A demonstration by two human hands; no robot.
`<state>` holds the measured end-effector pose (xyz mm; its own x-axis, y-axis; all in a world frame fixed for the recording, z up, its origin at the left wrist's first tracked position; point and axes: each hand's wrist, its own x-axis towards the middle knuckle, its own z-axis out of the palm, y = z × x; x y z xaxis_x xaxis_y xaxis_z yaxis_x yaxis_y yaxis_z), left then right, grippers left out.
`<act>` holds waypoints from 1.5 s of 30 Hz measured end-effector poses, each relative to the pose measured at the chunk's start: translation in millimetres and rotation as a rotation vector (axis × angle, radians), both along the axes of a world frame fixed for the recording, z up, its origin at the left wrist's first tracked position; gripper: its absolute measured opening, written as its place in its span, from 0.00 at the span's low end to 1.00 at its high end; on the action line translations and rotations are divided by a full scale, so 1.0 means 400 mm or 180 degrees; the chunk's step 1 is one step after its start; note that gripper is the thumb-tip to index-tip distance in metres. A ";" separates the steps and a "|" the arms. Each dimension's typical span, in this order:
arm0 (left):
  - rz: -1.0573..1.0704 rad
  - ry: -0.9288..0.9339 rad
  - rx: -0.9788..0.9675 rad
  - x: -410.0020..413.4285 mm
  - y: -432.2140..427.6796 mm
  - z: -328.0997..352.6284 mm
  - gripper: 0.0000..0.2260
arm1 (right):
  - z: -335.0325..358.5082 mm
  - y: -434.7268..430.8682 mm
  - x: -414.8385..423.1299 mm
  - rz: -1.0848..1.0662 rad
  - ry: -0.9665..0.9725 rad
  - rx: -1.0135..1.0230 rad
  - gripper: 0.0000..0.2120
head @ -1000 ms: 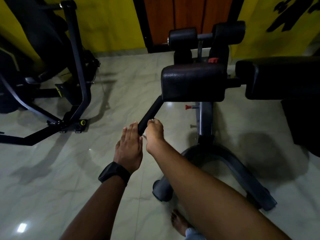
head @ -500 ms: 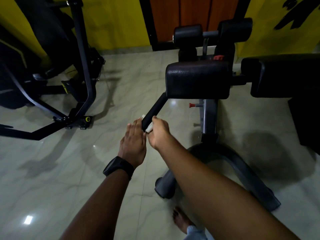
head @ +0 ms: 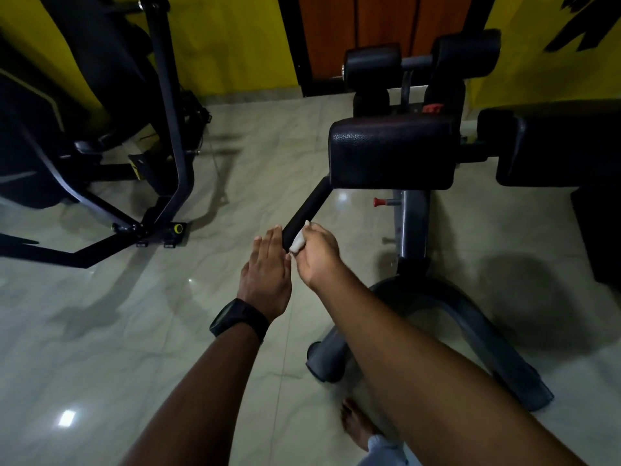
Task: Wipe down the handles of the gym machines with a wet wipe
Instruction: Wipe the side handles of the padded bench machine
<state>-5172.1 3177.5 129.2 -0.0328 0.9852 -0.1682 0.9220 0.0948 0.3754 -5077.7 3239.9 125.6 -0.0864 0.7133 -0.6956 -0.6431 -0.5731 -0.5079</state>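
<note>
A: Wiping which part?
B: The right hand (head: 317, 255) pinches the wet wipe (head: 298, 243) against the near tip of the black handle (head: 304, 210); the left hand (head: 267, 270) lies flat just beside it, fingers straight, gripping nothing.
A: How far along?
B: Partway, I'd judge; whether the handle's upper length is done I cannot tell; the machine at left (head: 161, 129) likely remains.

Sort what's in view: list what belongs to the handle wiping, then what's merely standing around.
In the job:
wet wipe, pinched in the right hand
black handle the wipe is against
left hand, fingers straight, beside the handle's end

Standing around:
wristwatch
pad
red knob
frame machine at left
wooden door
</note>
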 end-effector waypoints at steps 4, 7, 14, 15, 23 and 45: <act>-0.0024 -0.0015 0.0000 -0.002 -0.004 0.002 0.25 | 0.006 0.003 -0.020 0.0019 -0.0429 0.0029 0.09; -0.0021 -0.0025 -0.0023 0.000 -0.005 0.006 0.25 | -0.007 -0.011 -0.023 0.0051 -0.0300 -0.0052 0.11; -0.0033 0.0048 -0.0032 0.001 -0.008 0.021 0.25 | 0.027 -0.027 -0.026 0.0088 -0.1149 0.0321 0.11; -0.0058 0.0096 -0.0034 0.000 -0.010 0.024 0.26 | 0.022 -0.042 -0.033 0.0261 -0.1635 0.0610 0.14; 0.0012 0.0172 -0.0006 0.004 -0.003 0.034 0.25 | -0.072 -0.022 0.010 0.1293 -0.3694 0.2703 0.22; -0.0102 0.0293 -0.0126 0.021 0.046 0.039 0.24 | -0.067 0.062 0.088 0.1948 -0.4502 0.3374 0.26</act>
<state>-5163.8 3195.9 144.8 -0.0186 0.9786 -0.2047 0.9552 0.0778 0.2854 -5042.4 3264.6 98.9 -0.2937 0.9382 0.1834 0.6646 0.3382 -0.6663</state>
